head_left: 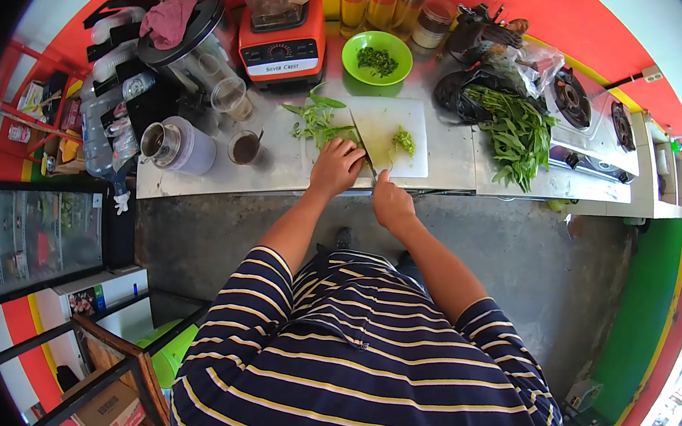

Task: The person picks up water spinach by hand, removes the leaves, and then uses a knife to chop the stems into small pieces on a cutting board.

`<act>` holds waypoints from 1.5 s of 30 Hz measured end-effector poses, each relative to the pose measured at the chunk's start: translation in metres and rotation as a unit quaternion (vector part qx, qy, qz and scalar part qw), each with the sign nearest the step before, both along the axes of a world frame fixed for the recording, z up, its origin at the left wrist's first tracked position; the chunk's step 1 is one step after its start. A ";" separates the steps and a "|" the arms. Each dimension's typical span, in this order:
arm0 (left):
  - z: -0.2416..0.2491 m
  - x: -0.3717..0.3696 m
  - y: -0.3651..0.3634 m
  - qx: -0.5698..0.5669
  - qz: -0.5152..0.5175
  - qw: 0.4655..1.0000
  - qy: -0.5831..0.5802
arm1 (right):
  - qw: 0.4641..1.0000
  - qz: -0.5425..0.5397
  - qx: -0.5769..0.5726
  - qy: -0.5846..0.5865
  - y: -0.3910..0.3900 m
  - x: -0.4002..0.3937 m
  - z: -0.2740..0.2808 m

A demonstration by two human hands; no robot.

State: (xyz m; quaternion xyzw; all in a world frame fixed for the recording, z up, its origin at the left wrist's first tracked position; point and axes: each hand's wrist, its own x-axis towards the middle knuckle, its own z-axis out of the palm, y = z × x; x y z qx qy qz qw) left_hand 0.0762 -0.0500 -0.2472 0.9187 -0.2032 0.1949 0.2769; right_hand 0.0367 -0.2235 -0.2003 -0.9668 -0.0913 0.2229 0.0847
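Note:
A white cutting board (415, 158) lies near the counter's front edge. My left hand (336, 167) presses on leafy green stems (315, 120) at the board's left part, with its fingers together over them. My right hand (393, 202) is closed around the handle of a knife (362, 142), whose blade points up and left across the board, beside the left fingertips. A small heap of chopped green pieces (403, 141) sits on the board right of the blade. Behind the board, a green bowl (408, 57) holds chopped greens (376, 62).
Left of the board stand a glass with dark contents (245, 148), clear cups (231, 99) and a metal-topped container (190, 147). An orange blender (281, 50) and oil bottles (382, 1) stand behind. Leafy greens (519, 136) in a black bag and a stove (591, 163) are at the right.

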 end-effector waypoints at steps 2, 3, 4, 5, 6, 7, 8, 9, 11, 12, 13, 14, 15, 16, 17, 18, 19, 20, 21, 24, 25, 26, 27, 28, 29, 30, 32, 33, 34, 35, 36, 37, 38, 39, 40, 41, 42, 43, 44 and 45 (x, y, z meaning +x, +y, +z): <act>0.000 -0.003 -0.001 0.000 -0.004 1.000 -0.007 | 0.999 0.006 0.030 -0.015 -0.002 0.009 -0.012; -0.001 -0.005 -0.002 -0.019 0.017 1.000 -0.007 | 0.999 0.002 0.033 -0.022 -0.004 0.008 -0.011; -0.002 -0.006 -0.003 -0.040 0.039 0.998 -0.009 | 0.998 -0.020 0.056 -0.027 -0.007 0.007 -0.010; -0.002 -0.006 -0.005 -0.039 0.035 0.998 -0.016 | 0.996 -0.041 0.078 -0.033 -0.012 0.007 -0.008; -0.002 -0.008 -0.007 -0.061 0.060 0.996 -0.013 | 0.995 -0.042 0.078 -0.039 -0.018 0.007 -0.008; -0.002 -0.010 -0.010 -0.083 0.086 0.993 -0.008 | 0.993 -0.057 0.094 -0.044 -0.025 0.006 -0.008; -0.003 -0.011 -0.012 -0.092 0.100 0.991 0.005 | 0.990 -0.072 0.110 -0.048 -0.032 0.006 -0.008; 0.000 -0.012 -0.017 -0.095 0.101 0.990 0.003 | 0.990 -0.070 0.108 -0.051 -0.038 0.006 -0.003; 0.006 -0.013 -0.027 -0.101 0.097 0.990 0.006 | 0.982 -0.110 0.142 -0.051 -0.049 0.005 0.007; 0.009 -0.011 -0.032 -0.105 0.101 0.989 0.004 | 0.983 -0.105 0.138 -0.053 -0.055 0.005 0.008; 0.013 -0.008 -0.039 -0.070 0.092 0.992 0.043 | 0.978 -0.102 0.167 -0.068 -0.061 0.004 0.009; 0.015 -0.007 -0.046 -0.035 0.083 0.992 0.083 | 0.972 -0.099 0.195 -0.083 -0.067 0.004 0.010; 0.019 -0.005 -0.053 -0.040 0.089 0.992 0.083 | 0.974 -0.093 0.191 -0.082 -0.070 0.003 0.012; 0.023 -0.002 -0.061 -0.017 0.090 0.991 0.099 | 0.974 -0.092 0.192 -0.073 -0.074 0.004 0.015; 0.026 -0.001 -0.069 0.007 0.091 0.989 0.115 | 0.975 -0.093 0.193 -0.064 -0.078 0.004 0.018; 0.026 0.002 -0.076 0.003 0.094 0.989 0.113 | 0.975 -0.089 0.191 -0.067 -0.083 0.004 0.016; 0.027 0.006 -0.082 0.013 0.096 0.981 0.168 | 0.973 -0.088 0.203 -0.067 -0.087 0.004 0.013; 0.026 0.009 -0.085 0.024 0.096 0.970 0.224 | 0.970 -0.088 0.217 -0.066 -0.091 0.005 0.010; 0.023 0.012 -0.086 0.025 0.099 0.969 0.224 | 0.970 -0.086 0.218 -0.066 -0.093 0.006 0.011; 0.009 0.014 -0.080 0.077 0.104 0.973 0.191 | 0.966 -0.087 0.235 -0.070 -0.098 0.002 0.004; 0.008 0.017 -0.071 -0.009 0.086 0.970 0.226 | 0.965 -0.087 0.237 -0.067 -0.098 0.002 0.000; 0.007 0.019 -0.062 -0.094 0.066 0.959 0.257 | 0.967 -0.080 0.235 -0.062 -0.098 0.004 -0.003; 0.006 0.019 -0.053 -0.092 0.066 0.960 0.258 | 0.968 -0.074 0.234 -0.058 -0.097 0.006 -0.004; 0.005 0.019 -0.043 -0.154 0.099 0.960 0.212 | 0.967 -0.077 0.237 -0.058 -0.094 0.008 -0.003; 0.004 0.020 -0.033 -0.215 0.130 0.954 0.166 | 0.967 -0.052 0.244 -0.053 -0.090 0.008 -0.002; 0.007 0.018 -0.024 -0.209 0.127 0.955 0.168 | 0.967 -0.030 0.251 -0.046 -0.087 0.008 -0.005; 0.012 0.014 -0.008 -0.272 0.202 0.926 0.164 | 0.967 -0.008 0.253 -0.022 -0.077 0.009 -0.010; 0.015 0.012 -0.003 -0.267 0.199 0.928 0.165 | 0.968 0.021 0.252 -0.001 -0.073 0.009 -0.014; 0.017 0.009 0.003 -0.283 0.206 0.919 0.180 | 0.968 0.032 0.251 -0.006 -0.070 0.007 -0.016; 0.019 0.006 0.007 -0.300 0.214 0.909 0.195 | 0.967 0.030 0.254 -0.006 -0.068 0.004 -0.018; 0.019 0.003 0.009 -0.299 0.222 0.909 0.188 | 0.971 0.011 0.239 -0.005 -0.067 0.003 -0.021; 0.018 -0.001 0.010 -0.297 0.223 0.909 0.187 | 0.975 -0.006 0.223 -0.004 -0.068 0.003 -0.023; 0.017 -0.006 0.010 -0.293 0.200 0.918 0.177 | 0.975 -0.004 0.224 -0.004 -0.069 0.004 -0.024; 0.016 -0.009 0.009 -0.289 0.177 0.926 0.168 | 0.975 -0.046 0.214 -0.022 -0.070 0.005 -0.026; 0.014 -0.010 0.006 -0.294 0.163 0.926 0.173 | 0.974 -0.087 0.204 -0.040 -0.073 0.006 -0.027; 0.013 -0.010 0.002 -0.296 0.165 0.925 0.171 | 0.975 -0.085 0.202 -0.041 -0.076 0.009 -0.028; 0.013 -0.011 -0.003 -0.267 0.139 0.935 0.187 | 0.975 -0.094 0.195 -0.046 -0.078 0.013 -0.026; 0.014 -0.012 -0.009 -0.237 0.112 0.944 0.202 | 0.975 -0.103 0.188 -0.051 -0.079 0.016 -0.025; 0.014 -0.011 -0.015 -0.217 0.097 0.951 0.197 | 0.976 -0.101 0.187 -0.053 -0.080 0.019 -0.024; 0.013 -0.008 -0.019 -0.218 0.097 0.951 0.196 | 0.974 -0.090 0.200 -0.058 -0.078 0.020 -0.019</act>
